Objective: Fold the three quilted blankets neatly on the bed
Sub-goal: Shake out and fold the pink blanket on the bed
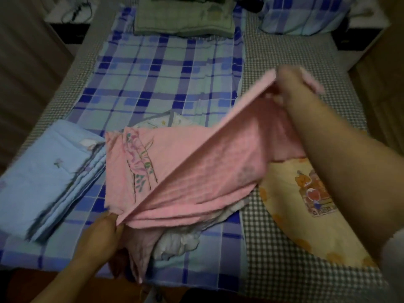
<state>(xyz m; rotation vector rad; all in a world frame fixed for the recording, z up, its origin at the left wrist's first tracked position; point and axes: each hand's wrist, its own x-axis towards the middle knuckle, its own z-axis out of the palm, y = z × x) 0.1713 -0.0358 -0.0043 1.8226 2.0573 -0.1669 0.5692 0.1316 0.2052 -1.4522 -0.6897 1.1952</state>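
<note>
pink blanket (175,171) mid-fold on bed (284,248) | left hand (105,232) pinches its near corner, right hand (290,88) grips far corner, keeping fold edge taut | blue blanket (48,176) folded left of it

Both forearms bare; white sleeve (393,254) edge near right upper arm, blurred

My right fingers (282,95): tucked behind the pink blanket (196,171), grip unseen.
Green blanket (185,20): cut off by the top edge.
White fabric (179,239): mostly buried under pink.
My left hand (102,235): motion-blurred.
</note>
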